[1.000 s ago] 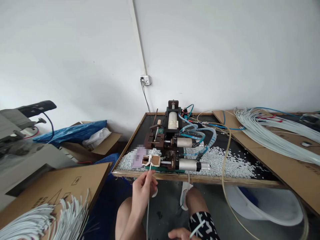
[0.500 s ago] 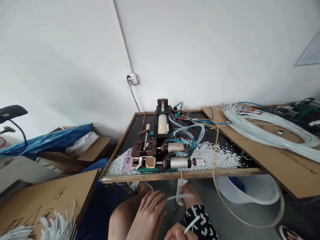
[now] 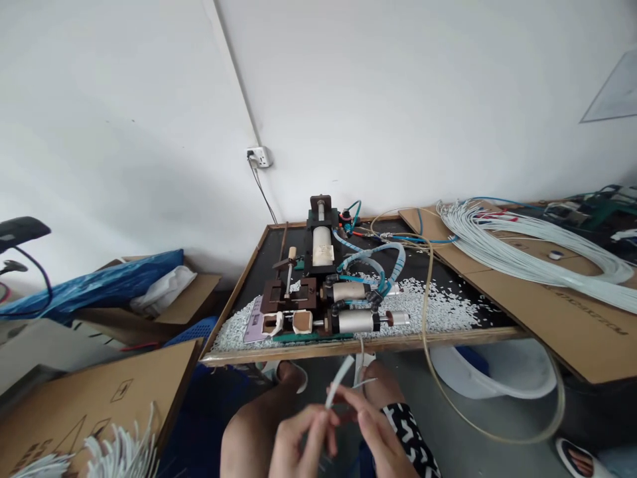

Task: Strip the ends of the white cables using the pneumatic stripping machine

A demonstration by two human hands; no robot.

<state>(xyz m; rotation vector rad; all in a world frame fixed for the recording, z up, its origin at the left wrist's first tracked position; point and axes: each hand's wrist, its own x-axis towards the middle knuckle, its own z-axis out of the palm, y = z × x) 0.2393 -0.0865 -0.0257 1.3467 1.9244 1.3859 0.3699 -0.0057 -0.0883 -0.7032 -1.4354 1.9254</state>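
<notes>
Low in the head view, a white cable [image 3: 340, 381] slants up from between my two hands. My left hand [image 3: 302, 439] is closed, thumb and index finger pinching it near its lower part. Bent toward the same spot, my right hand [image 3: 374, 433] has its fingertips against the cable beside the left fingers. A second thin white end [image 3: 367, 382] sticks out above the right hand; where it starts is hidden. Both hands are over my lap, in front of a bench machine [image 3: 318, 292] with metal cylinders and blue air hoses.
Small white cut pieces [image 3: 438, 309] cover much of the bench around the machine. A big bundle of white cables [image 3: 547, 265] lies on cardboard [image 3: 502, 292] at right. Below hangs a looped hose [image 3: 430, 372] by a white basin [image 3: 527, 372]. More white cables [image 3: 119, 448] lie at lower left.
My left hand has moved right from an open, spread pose and closed on the white cable. My right hand has risen, and the cable now points up between both hands.
</notes>
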